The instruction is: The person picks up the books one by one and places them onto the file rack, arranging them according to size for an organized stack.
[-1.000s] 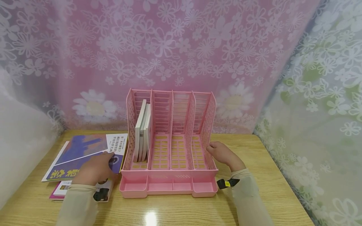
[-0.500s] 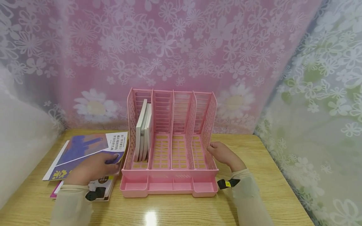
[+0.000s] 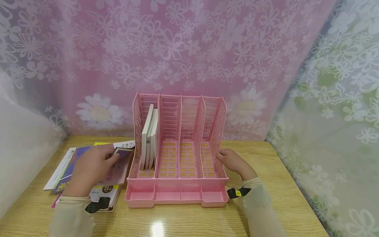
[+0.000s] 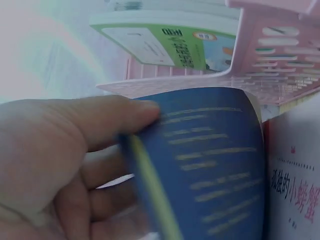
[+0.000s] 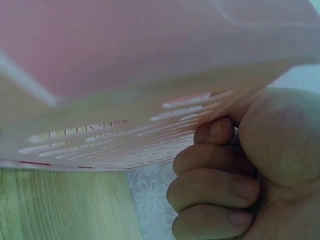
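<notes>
My left hand [image 3: 90,164] pinches a thin book with a dark blue cover [image 4: 210,160] at its edge, thumb on top and fingers beneath. Its near side is raised and bent up off the stack. Below it shows a pale pink-white book [image 4: 295,195] with red and black lettering. To the right stands a pink book rack [image 3: 177,182] with upright dividers. Several books [image 3: 149,141] stand in its leftmost slot. My right hand [image 3: 235,162] grips the rack's right side wall; in the right wrist view its fingers [image 5: 215,192] are curled.
More books [image 3: 103,195] lie stacked under the raised one, left of the rack. Trays run along the rack's front. The wooden table [image 3: 177,222] ends at a flowered pink curtain [image 3: 192,59], with a pale curtain [image 3: 340,131] on the right.
My left hand has pulled up the near edge of the blue book, uncovering the pale pink book beneath. The hand has moved slightly left and away from me. The right hand and rack stay put.
</notes>
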Available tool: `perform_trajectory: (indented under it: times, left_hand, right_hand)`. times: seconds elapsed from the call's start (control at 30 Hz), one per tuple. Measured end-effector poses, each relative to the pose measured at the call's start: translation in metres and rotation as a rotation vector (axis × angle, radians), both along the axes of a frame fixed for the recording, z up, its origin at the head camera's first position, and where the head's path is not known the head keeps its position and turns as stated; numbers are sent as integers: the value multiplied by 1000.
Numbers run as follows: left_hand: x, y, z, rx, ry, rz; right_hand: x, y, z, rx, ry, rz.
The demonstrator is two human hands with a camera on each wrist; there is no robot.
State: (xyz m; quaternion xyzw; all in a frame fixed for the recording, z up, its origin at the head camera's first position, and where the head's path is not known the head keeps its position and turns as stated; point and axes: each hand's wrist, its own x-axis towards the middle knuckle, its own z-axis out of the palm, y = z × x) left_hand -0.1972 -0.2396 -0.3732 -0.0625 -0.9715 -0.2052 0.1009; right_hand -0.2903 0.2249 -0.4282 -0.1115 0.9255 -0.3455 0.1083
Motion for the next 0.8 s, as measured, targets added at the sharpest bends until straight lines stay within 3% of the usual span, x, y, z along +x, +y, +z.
perform_trajectory:
  times: [0.2, 0.43, 0.5, 0.63, 0.8]
  left_hand:
    - [-1, 3, 2, 57, 135, 153]
    - [-3, 2, 2, 260, 572, 324]
    - [-2, 1, 3, 350, 662, 365]
    - [-1, 2, 6, 499, 804, 374]
    - [-4, 4, 7, 648, 940, 328]
  right_hand:
    - [-1, 1, -2, -1, 3, 7]
    - [-2, 2, -2, 0, 9, 14]
    - [-2, 2, -2, 2, 6, 14]
    - [-2, 2, -1, 6, 7, 8]
    - [-2, 2, -2, 10, 3, 8]
